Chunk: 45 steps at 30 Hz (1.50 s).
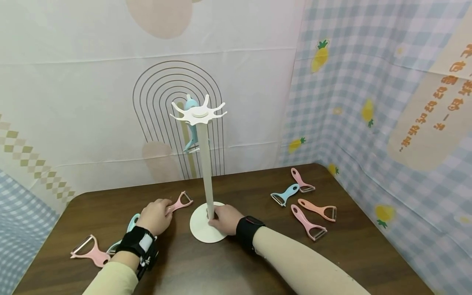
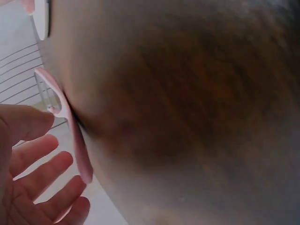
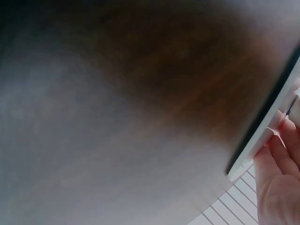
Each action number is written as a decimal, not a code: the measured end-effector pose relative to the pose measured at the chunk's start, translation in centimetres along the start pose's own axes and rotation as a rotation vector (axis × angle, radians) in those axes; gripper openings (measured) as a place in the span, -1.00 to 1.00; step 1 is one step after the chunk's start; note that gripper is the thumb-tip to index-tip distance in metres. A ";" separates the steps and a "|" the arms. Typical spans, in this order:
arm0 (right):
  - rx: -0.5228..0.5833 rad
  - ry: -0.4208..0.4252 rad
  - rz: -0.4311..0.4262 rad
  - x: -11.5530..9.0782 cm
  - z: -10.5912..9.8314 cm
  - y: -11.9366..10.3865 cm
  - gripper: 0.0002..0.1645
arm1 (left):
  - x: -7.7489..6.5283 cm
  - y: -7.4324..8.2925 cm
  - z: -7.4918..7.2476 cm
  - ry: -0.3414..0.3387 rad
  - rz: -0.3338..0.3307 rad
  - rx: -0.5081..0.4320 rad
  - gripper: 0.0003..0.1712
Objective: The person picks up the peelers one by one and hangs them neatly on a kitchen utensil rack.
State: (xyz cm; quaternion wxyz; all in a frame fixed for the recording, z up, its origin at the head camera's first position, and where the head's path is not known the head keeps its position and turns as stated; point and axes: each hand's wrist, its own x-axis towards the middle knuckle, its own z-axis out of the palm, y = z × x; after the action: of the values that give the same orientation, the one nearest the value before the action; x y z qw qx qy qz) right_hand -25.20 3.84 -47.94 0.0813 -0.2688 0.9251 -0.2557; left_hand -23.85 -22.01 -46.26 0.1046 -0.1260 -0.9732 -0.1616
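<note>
Pink peeler [image 1: 179, 203] seemingly lies under left hand [image 1: 156, 216] fingertips.

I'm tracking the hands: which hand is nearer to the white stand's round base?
Right. The right hand rests on the base at the pole's foot; the left hand is off to its left, at a pink peeler.

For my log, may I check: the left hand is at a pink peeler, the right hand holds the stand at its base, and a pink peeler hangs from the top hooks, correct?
One detail is wrong: the peeler hanging from the hooks is blue, not pink, as the head view shows. The left hand is at a pink peeler, and the right hand holds the stand at its base.
</note>
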 end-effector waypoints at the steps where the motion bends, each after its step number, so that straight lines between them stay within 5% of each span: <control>1: 0.001 -0.002 0.002 0.0 0.0 0.0 -0.70 | -0.1 -0.1 0.1 -0.020 -0.009 0.011 -0.63; 6: -0.003 -0.002 0.005 -0.1 0.0 -0.2 -0.70 | -0.4 -0.4 0.5 -0.092 -0.040 0.035 -0.63; 16: -0.007 -0.003 0.024 -0.2 -0.2 -0.3 -0.64 | -0.6 -0.5 0.7 -0.069 0.002 0.070 -0.69; 35: 0.020 0.012 -0.010 -0.1 -0.5 -0.4 -0.82 | -1.0 0.4 -0.2 -0.107 -0.060 0.062 -0.65; 41: 0.398 0.075 0.011 0.6 -0.4 -1.3 -0.69 | -1.4 1.2 -0.8 -0.155 -0.081 0.073 -0.70; 45: 0.601 0.035 0.091 1.2 -0.2 -2.0 -0.50 | -1.5 1.5 -1.0 -0.183 -0.118 0.068 -0.77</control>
State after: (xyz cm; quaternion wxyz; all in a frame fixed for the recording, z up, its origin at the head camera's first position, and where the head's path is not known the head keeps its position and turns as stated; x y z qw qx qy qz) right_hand -25.37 1.75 -46.77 0.1527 -0.1868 0.8204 -0.5184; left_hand -21.85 -21.24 -45.29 0.0100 -0.0791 -0.9893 -0.1220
